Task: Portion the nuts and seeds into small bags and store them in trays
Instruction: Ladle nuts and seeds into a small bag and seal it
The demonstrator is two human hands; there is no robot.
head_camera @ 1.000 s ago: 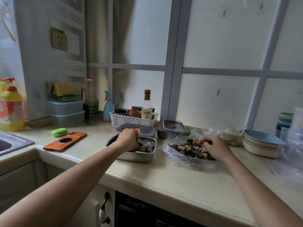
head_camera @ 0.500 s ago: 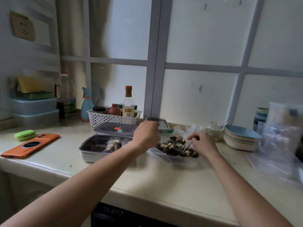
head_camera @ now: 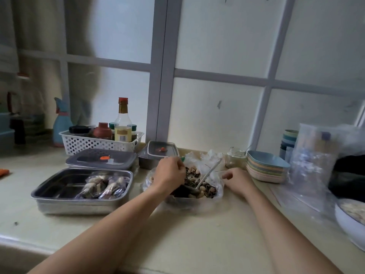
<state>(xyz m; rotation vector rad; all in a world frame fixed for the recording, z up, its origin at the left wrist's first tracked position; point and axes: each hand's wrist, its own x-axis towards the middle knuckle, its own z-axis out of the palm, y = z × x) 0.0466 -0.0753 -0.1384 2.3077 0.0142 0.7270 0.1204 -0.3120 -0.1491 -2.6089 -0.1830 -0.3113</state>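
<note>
Filled bags (head_camera: 103, 185) sit in the steel tray (head_camera: 75, 207), left of the nut-and-seed bag (head_camera: 206, 191); stacked plates (head_camera: 266, 168) right, basket (head_camera: 98, 143) behind.

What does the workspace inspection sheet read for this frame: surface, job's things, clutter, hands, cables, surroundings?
Surface: beige counter, a few specks.
Job's things: open bag of nuts and seeds with a white spoon in it; steel tray to its left holding filled small bags; lidded containers behind.
Clutter: white basket of bottles, stack of plates, glass jar, clear bags at right.
Hands: left hand over the nuts, fingers curled; right hand at the bag's right edge; what either holds is unclear.
Cables: nothing seen.
Surroundings: frosted window behind the counter.
</note>
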